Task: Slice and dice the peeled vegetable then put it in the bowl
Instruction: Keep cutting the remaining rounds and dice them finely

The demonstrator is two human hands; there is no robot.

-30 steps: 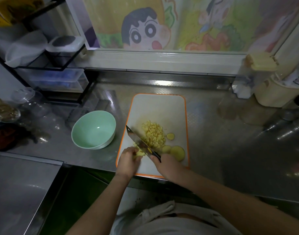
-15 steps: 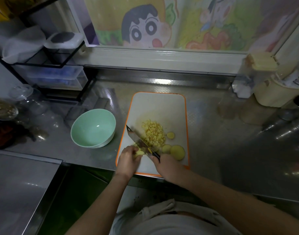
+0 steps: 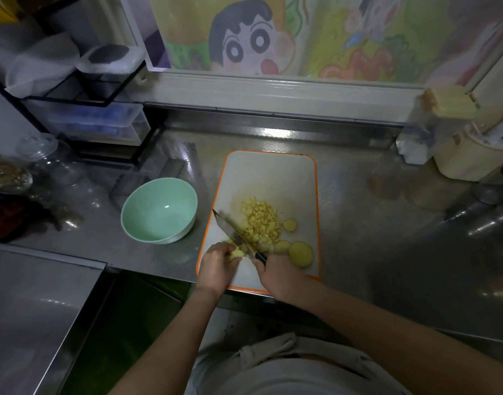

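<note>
Vegetable (image 3: 236, 253), a pale yellow chunk, sits at the near left of the board (image 3: 270, 172), and that is where the cutting is going on. Far left, a black rack (image 3: 73, 92) stands against the wall with tubs on it. Glass jars (image 3: 45, 155) sit on the steel counter (image 3: 358, 223) in front of the rack. Next along is the bowl (image 3: 159, 209), mint green and upright, just beside the board's left edge and not touching it.

The left hand (image 3: 219, 266) has its fingers curled over the chunk, pinning it to the board. The knife (image 3: 230, 229) lies right against those fingers, with its blade slanting from the handle up and left so the tip points toward the bowl. Just beyond the blade is a heap of dice (image 3: 261, 220), small yellow cubes in the middle of the board. The right hand (image 3: 278, 276) is wrapped tight round the knife's dark handle at the near edge of the board.

Right of the dice lie three round slices (image 3: 301, 253), flat on the board, with the biggest nearest the right hand. Well off to the far right, a cream container (image 3: 455, 155) stands by the wall.
</note>
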